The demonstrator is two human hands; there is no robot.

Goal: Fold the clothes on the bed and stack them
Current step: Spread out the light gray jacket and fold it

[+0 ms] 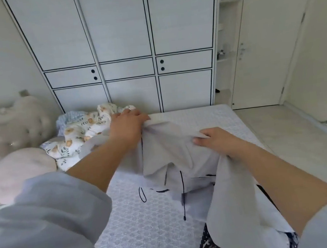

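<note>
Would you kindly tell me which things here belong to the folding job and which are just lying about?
Job:
grey garment, held by left hand and right hand
bear-print cloth
dark patterned cloth
bed

Lying about:
round pink cushion
wardrobe
door

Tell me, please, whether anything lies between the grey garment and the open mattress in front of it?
Nothing visible does. Both the left hand and right hand grip the grey garment, and the patterned mattress below is bare.
</note>
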